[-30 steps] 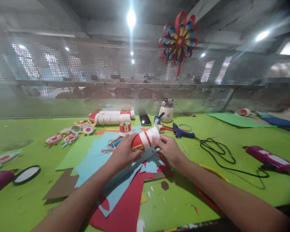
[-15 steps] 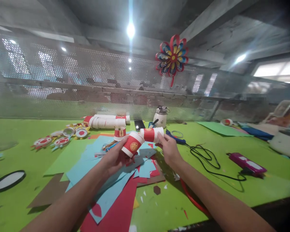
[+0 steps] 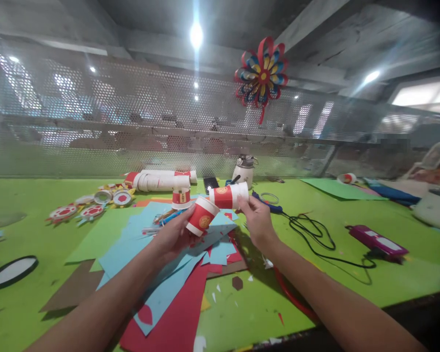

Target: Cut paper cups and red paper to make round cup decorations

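Observation:
My left hand holds a red and white paper cup by its base, mouth tilted up and to the right. A second red and white paper cup lies on its side in my right hand, gripped at its right end. The two cups are apart, nearly touching at their rims. Both hands hover over a loose pile of blue and red paper sheets on the green table. Another upright cup stands just behind them.
A stack of cups lying down, cut paper flowers, a phone and a white bottle sit at the back. A glue gun with black cable, a purple device and a black ring lie around. A mesh wall with a paper pinwheel rises behind.
The nested cups have been pulled apart: one stayed in my left hand, the other moved right and up in my right hand. The camera view shifted slightly.

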Motion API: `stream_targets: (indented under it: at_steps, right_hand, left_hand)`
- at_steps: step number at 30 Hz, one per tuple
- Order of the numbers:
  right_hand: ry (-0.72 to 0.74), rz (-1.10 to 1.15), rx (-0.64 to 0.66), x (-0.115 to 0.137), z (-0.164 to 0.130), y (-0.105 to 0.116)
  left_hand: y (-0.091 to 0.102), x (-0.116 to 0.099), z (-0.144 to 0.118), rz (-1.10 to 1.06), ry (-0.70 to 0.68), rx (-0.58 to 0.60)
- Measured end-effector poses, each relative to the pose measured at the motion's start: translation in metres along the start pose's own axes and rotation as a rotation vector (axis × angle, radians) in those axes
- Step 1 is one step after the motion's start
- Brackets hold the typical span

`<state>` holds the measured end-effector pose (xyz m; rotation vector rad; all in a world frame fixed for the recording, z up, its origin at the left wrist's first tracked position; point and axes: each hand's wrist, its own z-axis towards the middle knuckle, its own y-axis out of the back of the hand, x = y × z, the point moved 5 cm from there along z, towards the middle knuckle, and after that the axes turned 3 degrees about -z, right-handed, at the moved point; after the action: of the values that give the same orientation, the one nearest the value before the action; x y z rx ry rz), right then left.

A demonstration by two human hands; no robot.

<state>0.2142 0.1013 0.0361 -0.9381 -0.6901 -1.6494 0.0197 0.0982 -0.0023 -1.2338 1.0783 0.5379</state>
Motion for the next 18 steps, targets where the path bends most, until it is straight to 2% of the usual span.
stream_targets:
  at_steps: [5, 8, 10, 12, 15, 18]
  right_hand:
    - [-0.091, 0.034, -0.002, -0.009, 0.003, 0.000]
    - [-0.167, 0.036, -0.004, -0.021, 0.007, 0.000]
    - [-0.189, 0.013, -0.006, -0.028, 0.008, 0.000]
    - [-0.186, -0.024, 0.002, -0.032, 0.008, 0.001]
    - [-0.148, -0.107, 0.021, -0.034, 0.008, 0.001]
    - [-0.095, -0.227, 0.027, -0.036, 0.012, 0.003]
  left_hand:
    - [0.004, 0.001, 0.002, 0.049, -0.044, -0.065]
    - [0.005, -0.002, 0.002, 0.227, -0.108, -0.161]
    - [0.007, -0.012, -0.002, 0.515, -0.275, -0.310]
    - [0.001, -0.022, -0.007, 0.791, -0.468, -0.374]
    - [-0.008, -0.027, -0.014, 1.018, -0.660, -0.347]
    - [-0.011, -0.026, -0.016, 1.073, -0.677, -0.318]
